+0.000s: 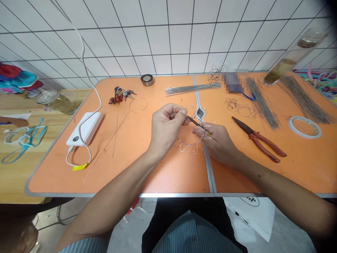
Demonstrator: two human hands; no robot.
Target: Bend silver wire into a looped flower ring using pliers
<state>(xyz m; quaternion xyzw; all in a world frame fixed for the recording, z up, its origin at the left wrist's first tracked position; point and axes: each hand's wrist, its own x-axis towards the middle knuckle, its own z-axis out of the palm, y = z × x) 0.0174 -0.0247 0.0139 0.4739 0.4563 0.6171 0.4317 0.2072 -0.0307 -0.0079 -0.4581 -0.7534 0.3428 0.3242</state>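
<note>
Above the middle of the table, my left hand [167, 128] pinches silvery wire between thumb and fingers. My right hand [221, 142] closes around a thin dark rod-like tool [194, 121] with a yellowish end; its far tip reaches the left fingertips. What kind of tool it is cannot be made out. A ring of wire bent into petal-like loops [194, 144] hangs between the two hands, touching the right fingers. Part of the wire is hidden behind the fingers. Pliers with red-brown handles [259, 138] lie to the right of my right hand.
Bundles of straight wire [193, 89] lie at the back and right. A tape roll [147, 80], keys [123, 95], a white power bank [84, 129] with a cable, a white ring [304, 127] and a tilted bottle [286, 65] surround the work. Another person's hand [13, 121] shows far left.
</note>
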